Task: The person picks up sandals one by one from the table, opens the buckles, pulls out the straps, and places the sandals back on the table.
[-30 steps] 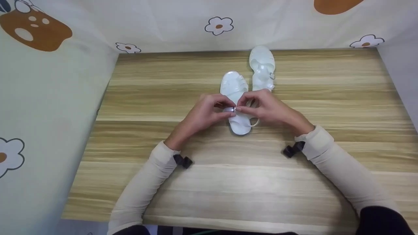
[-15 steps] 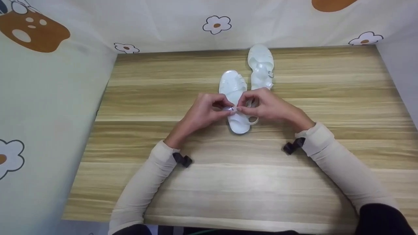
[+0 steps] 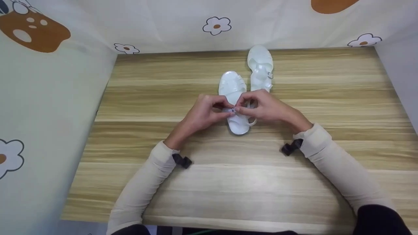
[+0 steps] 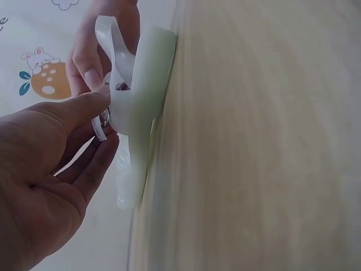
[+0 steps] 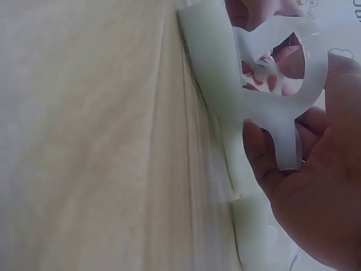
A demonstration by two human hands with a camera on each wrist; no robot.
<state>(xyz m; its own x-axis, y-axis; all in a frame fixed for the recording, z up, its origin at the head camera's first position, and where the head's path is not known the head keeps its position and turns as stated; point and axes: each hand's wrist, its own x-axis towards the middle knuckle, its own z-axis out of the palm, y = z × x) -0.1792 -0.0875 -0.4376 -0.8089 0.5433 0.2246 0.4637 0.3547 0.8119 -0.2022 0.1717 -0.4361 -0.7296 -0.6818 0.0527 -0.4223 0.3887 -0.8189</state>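
A white sandal (image 3: 238, 125) lies on the wooden table, toe pointing away. Over its middle my left hand (image 3: 204, 111) pinches a strap end with a small metal buckle (image 4: 104, 117) between thumb and fingers. My right hand (image 3: 266, 106) meets it from the other side, its thumb and index finger pinching the thin end of the sandal's other strap at the buckle. Fingertips hide whether the strap runs through the buckle. In the right wrist view the pale ankle strap (image 5: 318, 62) loops beside the right hand. A second white sandal (image 3: 260, 60) lies farther back, partly behind the right hand.
The wood-grain table (image 3: 209, 186) reaches toward the body in front of the sandals. A printed cloth wall (image 3: 169, 29) stands along the back edge, another at the left. Black wrist mounts (image 3: 183, 161) hang from both sleeves.
Both hands stay over the same sandal. The fingertips draw slightly apart, then close together again at the buckle, which now shows less between them. The view shifts a little.
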